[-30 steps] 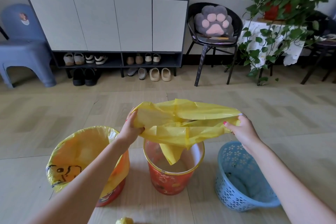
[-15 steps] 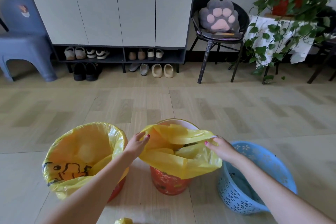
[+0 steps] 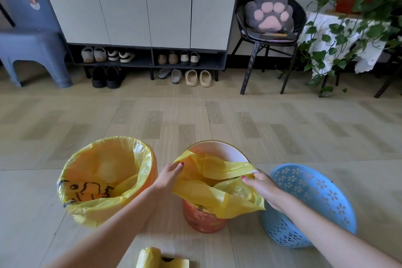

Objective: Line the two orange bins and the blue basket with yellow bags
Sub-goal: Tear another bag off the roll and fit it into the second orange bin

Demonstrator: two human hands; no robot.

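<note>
Head view shows your left hand (image 3: 168,177) and right hand (image 3: 264,187) each pinching the yellow bag (image 3: 219,189) at opposite sides of the middle orange bin (image 3: 203,218). The near hem is folded over the rim; the far rim is bare, so stretch it back evenly, gently. The blue basket (image 3: 315,198) is unlined.

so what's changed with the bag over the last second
Both hands, left hand and right hand, brought the yellow bag down from above the middle orange bin onto its near rim, far rim still bare. Both kept their grip. The lined bin and blue basket stayed put.
</note>
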